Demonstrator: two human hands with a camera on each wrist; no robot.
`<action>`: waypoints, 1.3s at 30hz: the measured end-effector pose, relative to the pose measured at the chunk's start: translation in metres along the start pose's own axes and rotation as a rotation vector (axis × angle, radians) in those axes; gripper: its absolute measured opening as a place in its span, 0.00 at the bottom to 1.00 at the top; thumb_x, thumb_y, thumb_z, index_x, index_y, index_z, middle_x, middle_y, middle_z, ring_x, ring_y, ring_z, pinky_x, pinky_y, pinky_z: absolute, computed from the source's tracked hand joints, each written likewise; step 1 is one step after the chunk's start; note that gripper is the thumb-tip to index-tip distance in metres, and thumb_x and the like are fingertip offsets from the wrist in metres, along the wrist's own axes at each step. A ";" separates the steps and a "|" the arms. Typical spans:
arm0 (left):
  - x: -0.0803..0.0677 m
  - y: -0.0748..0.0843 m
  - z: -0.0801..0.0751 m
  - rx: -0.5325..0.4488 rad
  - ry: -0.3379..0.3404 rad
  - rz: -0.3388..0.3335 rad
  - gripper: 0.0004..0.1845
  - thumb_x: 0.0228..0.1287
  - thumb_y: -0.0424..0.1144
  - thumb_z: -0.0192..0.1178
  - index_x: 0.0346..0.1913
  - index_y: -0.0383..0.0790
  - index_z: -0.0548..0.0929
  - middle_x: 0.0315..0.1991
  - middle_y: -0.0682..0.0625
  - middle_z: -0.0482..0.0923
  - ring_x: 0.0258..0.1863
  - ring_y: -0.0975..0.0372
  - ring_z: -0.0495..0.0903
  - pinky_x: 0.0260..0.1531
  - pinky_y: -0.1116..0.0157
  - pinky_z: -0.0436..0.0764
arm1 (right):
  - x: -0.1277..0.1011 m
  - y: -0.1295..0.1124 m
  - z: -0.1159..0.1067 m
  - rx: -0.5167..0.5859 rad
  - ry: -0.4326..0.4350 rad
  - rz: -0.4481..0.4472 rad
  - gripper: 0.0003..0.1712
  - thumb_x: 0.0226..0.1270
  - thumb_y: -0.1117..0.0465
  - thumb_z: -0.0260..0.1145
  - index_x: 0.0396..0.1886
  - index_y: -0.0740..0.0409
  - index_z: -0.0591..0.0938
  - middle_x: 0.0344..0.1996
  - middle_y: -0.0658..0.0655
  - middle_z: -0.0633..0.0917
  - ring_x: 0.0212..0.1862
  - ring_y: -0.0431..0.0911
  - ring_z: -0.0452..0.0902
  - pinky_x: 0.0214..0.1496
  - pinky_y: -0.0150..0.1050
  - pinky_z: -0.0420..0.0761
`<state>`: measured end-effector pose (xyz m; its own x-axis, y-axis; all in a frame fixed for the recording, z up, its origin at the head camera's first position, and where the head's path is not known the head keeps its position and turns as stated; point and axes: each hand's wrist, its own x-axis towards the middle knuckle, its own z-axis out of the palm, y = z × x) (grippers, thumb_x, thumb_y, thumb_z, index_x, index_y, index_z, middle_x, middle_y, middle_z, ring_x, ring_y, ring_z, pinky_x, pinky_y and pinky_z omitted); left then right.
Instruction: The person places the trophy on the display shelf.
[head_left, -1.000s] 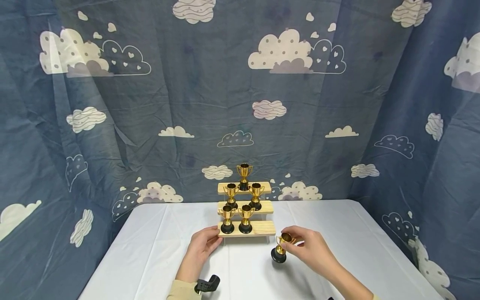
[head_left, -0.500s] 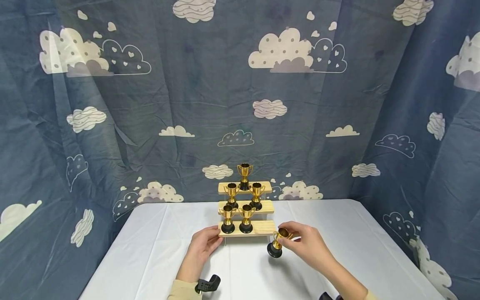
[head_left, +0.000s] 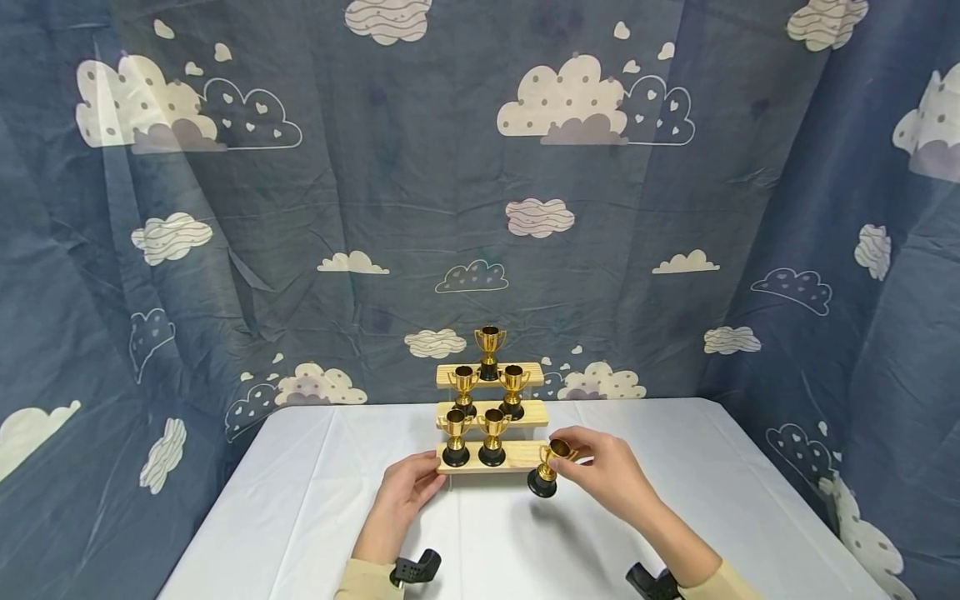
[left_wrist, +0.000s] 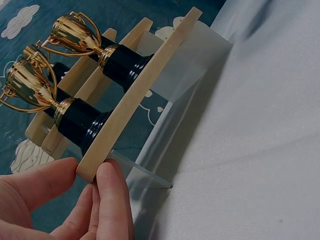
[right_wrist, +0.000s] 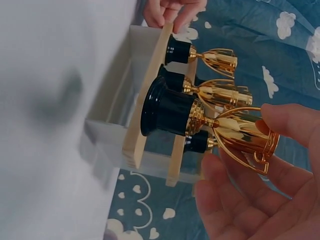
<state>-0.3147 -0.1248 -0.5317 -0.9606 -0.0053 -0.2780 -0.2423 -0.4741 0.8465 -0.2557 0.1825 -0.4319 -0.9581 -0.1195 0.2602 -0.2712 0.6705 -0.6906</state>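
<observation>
My right hand [head_left: 606, 468] pinches a small gold trophy cup [right_wrist: 240, 129] by its bowl and handle. Its black base [head_left: 542, 482] hangs tilted just in front of the right end of the bottom wooden shelf [head_left: 519, 457]. With thumb and fingers, my left hand [left_wrist: 75, 200] grips the left end of that same shelf. Two trophies stand on it, the left one [head_left: 454, 437] near my left hand and the other [head_left: 492, 437] around its middle. The middle shelf [head_left: 534, 413] bears two more trophies, and a single trophy [head_left: 489, 353] tops the highest shelf [head_left: 446, 377].
The three-step stand rests on clear panels [left_wrist: 192, 60] toward the back of a white-clothed table [head_left: 315, 517]. Behind and at both sides hangs a dark blue curtain [head_left: 405, 167] with a cloud print. Each wrist wears a black strap [head_left: 416, 568].
My right hand has carried its trophy left and a little farther away, up to the bottom shelf's right end. My left hand keeps its hold on the shelf.
</observation>
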 end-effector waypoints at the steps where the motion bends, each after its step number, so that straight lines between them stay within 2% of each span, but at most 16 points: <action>1: 0.000 0.000 0.000 -0.005 0.003 -0.002 0.26 0.60 0.23 0.64 0.62 0.20 0.73 0.45 0.39 0.84 0.39 0.57 0.85 0.44 0.64 0.86 | 0.001 0.000 0.000 -0.003 -0.001 0.000 0.17 0.58 0.56 0.78 0.48 0.44 0.87 0.32 0.41 0.85 0.37 0.39 0.83 0.40 0.37 0.84; 18: 0.000 0.002 0.000 0.006 -0.007 -0.006 0.27 0.63 0.24 0.63 0.64 0.20 0.71 0.47 0.38 0.81 0.39 0.58 0.84 0.44 0.64 0.86 | 0.022 0.001 -0.004 -0.057 -0.001 -0.059 0.17 0.60 0.54 0.76 0.49 0.46 0.87 0.33 0.41 0.86 0.38 0.38 0.82 0.41 0.42 0.84; 29: 0.001 -0.002 0.000 -0.006 -0.016 0.008 0.25 0.61 0.22 0.63 0.62 0.19 0.72 0.43 0.40 0.83 0.37 0.59 0.85 0.44 0.65 0.86 | 0.031 0.000 -0.005 -0.081 -0.006 -0.084 0.20 0.60 0.53 0.76 0.52 0.49 0.86 0.36 0.41 0.86 0.39 0.39 0.82 0.41 0.43 0.83; 39: -0.002 0.000 0.001 -0.007 -0.020 0.020 0.25 0.62 0.22 0.62 0.62 0.18 0.72 0.42 0.40 0.83 0.37 0.59 0.84 0.44 0.64 0.86 | 0.043 -0.002 -0.003 -0.095 -0.016 -0.071 0.21 0.60 0.52 0.76 0.53 0.48 0.86 0.39 0.42 0.86 0.41 0.42 0.83 0.43 0.45 0.83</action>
<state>-0.3124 -0.1243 -0.5307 -0.9678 0.0021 -0.2516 -0.2216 -0.4805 0.8485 -0.2959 0.1785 -0.4177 -0.9383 -0.1807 0.2949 -0.3295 0.7261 -0.6034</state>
